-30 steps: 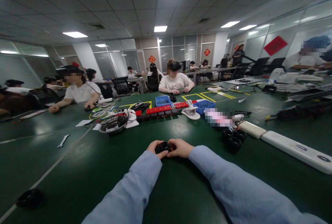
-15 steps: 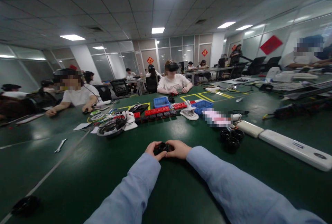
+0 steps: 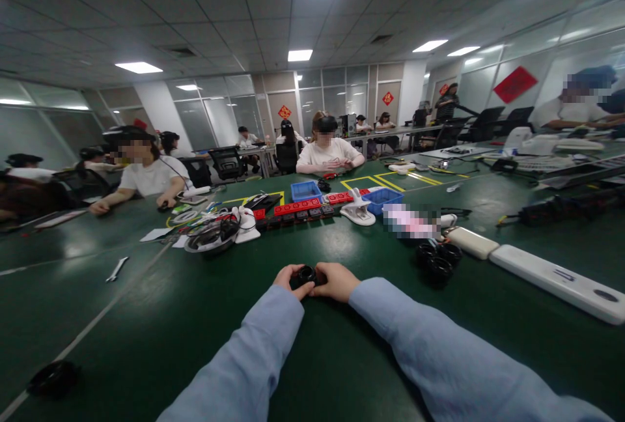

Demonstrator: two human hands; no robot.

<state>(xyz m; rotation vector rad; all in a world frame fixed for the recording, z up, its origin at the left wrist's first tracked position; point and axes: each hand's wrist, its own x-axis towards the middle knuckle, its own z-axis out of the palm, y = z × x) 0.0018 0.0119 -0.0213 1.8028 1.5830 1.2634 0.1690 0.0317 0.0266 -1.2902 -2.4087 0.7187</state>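
- Nearest us, two light blue sleeves [image 3: 244, 350] reach in, cut off by the bottom edge; at lower left a black ring-like piece [image 3: 53, 378] lies on the green worktop [image 3: 342, 370], its outline lost in shadow
- Ahead, the left hand [image 3: 291, 281] and right hand [image 3: 336, 281] meet around a black round part [image 3: 307, 273], thumbs and fingers pinching it from either side
- That part is in front of us, near the middle; we cannot tell whether it touches the worktop or sits just above
- Its round opening points up, tilted a little towards us; fingers hide its sides, so we cannot make out its long axis
- Off to the right we see clustered black pieces [image 3: 438, 270], so dark their edges merge; to the left a wrench [image 3: 118, 269] lies slanted
- Beyond runs a red and black row [image 3: 299, 206]; right of it a pink item [image 3: 410, 221] is blurred into blocks
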